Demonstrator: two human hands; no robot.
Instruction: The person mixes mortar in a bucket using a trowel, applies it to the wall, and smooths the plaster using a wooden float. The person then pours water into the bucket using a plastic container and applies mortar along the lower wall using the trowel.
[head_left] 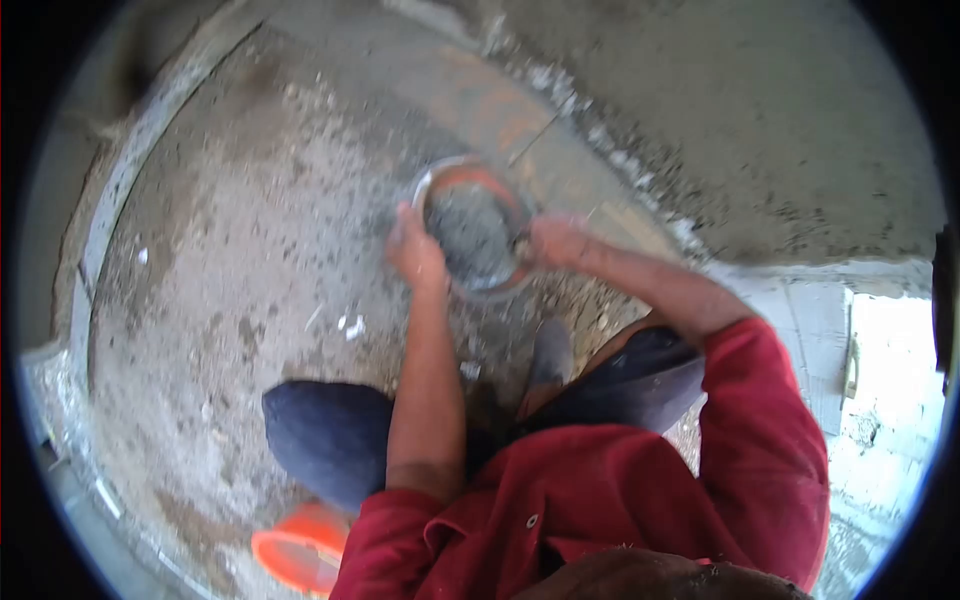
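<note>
A round tub (424,190) with an orange inner wall and a grey-smeared rim stands on the dirty floor in front of me. Inside it lies grey mortar (468,232). My left hand (418,252) is closed on the tub's left rim, thumb up. On the opposite side, my right hand (556,242) is closed at the right rim and blurred by motion. Something small and dark shows by its fingers, too smeared to name.
Behind my left knee sits an orange bucket (300,548). Pale scraps (352,327) and crumbs litter the rough floor (230,240). Boards (500,95) edge the floor ahead, beside a grey cement surface (770,120). Bright light comes in at the right.
</note>
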